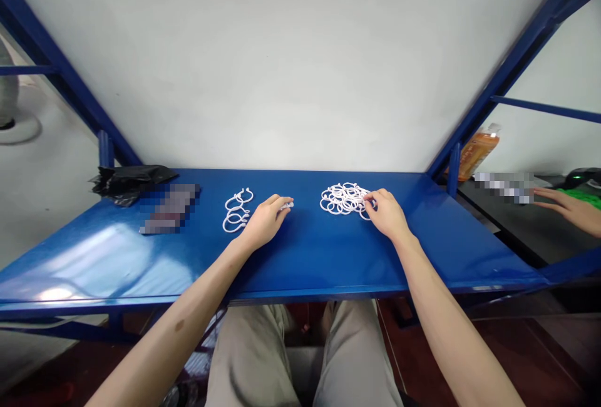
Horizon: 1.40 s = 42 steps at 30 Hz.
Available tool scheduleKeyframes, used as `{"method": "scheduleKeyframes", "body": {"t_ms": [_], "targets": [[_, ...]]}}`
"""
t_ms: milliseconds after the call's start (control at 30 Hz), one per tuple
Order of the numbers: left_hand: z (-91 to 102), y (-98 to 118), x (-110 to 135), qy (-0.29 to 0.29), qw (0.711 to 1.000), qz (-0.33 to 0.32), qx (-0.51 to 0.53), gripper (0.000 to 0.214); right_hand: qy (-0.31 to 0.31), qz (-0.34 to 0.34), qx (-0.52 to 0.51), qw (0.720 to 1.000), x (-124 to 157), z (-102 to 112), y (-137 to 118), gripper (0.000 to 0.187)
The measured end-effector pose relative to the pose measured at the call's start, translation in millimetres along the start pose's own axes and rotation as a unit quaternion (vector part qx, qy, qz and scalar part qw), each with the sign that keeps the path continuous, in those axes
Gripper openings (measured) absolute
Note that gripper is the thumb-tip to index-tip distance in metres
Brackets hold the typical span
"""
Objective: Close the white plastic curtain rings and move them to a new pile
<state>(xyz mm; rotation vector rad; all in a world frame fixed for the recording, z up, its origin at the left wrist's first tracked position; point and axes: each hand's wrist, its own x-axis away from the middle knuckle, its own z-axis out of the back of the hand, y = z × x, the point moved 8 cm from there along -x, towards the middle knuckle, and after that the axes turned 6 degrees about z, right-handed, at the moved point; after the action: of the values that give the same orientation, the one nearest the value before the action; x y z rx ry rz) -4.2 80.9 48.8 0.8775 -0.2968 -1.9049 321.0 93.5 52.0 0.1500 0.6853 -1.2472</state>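
My left hand (263, 224) is closed, fingertips pinched on a small white piece that looks like the end of an open ring; most of it is hidden by the fingers. Just left of that hand, several white open rings (230, 227) with small knobs at their ends lie in a loose column on the blue table (300, 263). My right hand (387, 211) is at the right edge of a tangled pile of similar white rings (342, 200). Its thumb and forefinger close on a ring at the pile's edge.
On the left lie a crumpled black plastic bag (134, 180) and a blurred dark flat item (171, 210). Blue frame posts (453, 163) rise at both sides. To the right, another person's hand (568, 206) is over a black surface, near an orange bottle (479, 151).
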Motion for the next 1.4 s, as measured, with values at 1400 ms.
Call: {"method": "scheduleKeyframes", "body": {"t_ms": [1400], "targets": [[32.0, -25, -4, 0.090, 0.961, 0.119, -0.232, 0.040, 0.108, 0.119, -0.128, 0.979, -11, -9, -107, 0.022]]}}
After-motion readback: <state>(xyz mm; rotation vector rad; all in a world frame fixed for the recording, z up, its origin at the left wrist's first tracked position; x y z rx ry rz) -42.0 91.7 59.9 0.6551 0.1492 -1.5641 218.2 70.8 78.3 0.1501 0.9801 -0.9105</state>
